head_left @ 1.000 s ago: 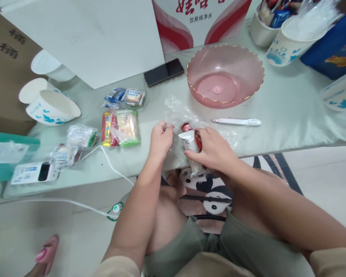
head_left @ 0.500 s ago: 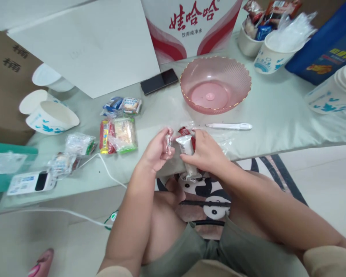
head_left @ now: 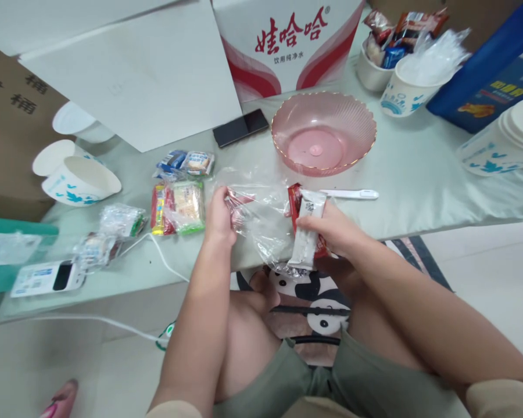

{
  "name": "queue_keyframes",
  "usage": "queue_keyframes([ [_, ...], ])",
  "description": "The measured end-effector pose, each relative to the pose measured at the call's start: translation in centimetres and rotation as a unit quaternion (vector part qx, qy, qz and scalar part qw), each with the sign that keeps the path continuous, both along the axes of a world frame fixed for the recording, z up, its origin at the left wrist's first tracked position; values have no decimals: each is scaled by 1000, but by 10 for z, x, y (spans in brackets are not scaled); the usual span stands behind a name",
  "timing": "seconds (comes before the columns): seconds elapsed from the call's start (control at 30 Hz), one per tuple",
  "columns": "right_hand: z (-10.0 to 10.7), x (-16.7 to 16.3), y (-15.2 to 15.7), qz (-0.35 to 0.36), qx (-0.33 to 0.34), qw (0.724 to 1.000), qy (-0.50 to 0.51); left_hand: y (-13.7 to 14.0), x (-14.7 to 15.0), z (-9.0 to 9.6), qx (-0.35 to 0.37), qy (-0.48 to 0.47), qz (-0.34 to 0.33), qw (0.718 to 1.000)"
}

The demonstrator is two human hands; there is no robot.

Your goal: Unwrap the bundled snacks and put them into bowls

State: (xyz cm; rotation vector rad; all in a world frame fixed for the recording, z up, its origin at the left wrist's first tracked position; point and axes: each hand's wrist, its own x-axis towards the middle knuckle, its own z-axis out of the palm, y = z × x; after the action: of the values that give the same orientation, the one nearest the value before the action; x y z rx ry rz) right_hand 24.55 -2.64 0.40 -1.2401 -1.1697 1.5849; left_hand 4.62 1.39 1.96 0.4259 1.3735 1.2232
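Note:
Stretched between my hands is a clear plastic bag (head_left: 265,217). My left hand (head_left: 222,219) grips its left side, fingers closed on the film. My right hand (head_left: 337,227) is closed around a white wrapped snack bar (head_left: 308,223) and a red wrapped snack (head_left: 294,200) that lies partly hidden behind it; the bag's right side reaches these. Just beyond that hand, a white utility knife (head_left: 357,194) rests on the table. Further back stands a pink translucent bowl (head_left: 318,159) with a gold scalloped rim.
Left of my hands lie bagged snacks (head_left: 187,206), blue packets (head_left: 185,162) and a white cable (head_left: 161,255). A black phone (head_left: 240,127) rests before the white box. Paper cups (head_left: 81,183) stand at left; stacked cups (head_left: 501,139) and a snack-filled cup (head_left: 375,69) stand at right.
My hands have moved apart, the left one leftward and the right one rightward with the snacks. The clear bag is now spread out between them.

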Motion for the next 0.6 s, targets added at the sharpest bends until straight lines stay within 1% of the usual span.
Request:
queue_keyframes([
  [0.1, 2, 2, -1, -27, -45, 996, 67, 5, -4, 1, -22, -10, 45, 999],
  [0.17, 1, 2, -2, -53, -49, 992, 108, 6, -7, 5, -38, -14, 64, 997],
  [0.27, 1, 2, -7, -105, -19, 981, 160, 6, -10, 8, -48, -22, 99, 994],
  [0.37, 6, 10, -17, -144, 27, 970, 195, 6, -16, 8, -46, -42, 125, 990],
  [0.43, 16, 22, -22, -159, 67, 964, 202, 7, -19, 6, -54, -51, 109, 991],
  [0.5, 29, 35, -18, -174, 115, 961, 180, 6, -19, 6, -69, -50, 67, 994],
  [0.53, 37, 42, -11, -186, 145, 959, 156, 6, -18, 6, -73, -47, 43, 995],
  [0.6, 54, 51, 17, -200, 205, 954, 85, 6, -15, 7, -69, -38, 1, 997],
])
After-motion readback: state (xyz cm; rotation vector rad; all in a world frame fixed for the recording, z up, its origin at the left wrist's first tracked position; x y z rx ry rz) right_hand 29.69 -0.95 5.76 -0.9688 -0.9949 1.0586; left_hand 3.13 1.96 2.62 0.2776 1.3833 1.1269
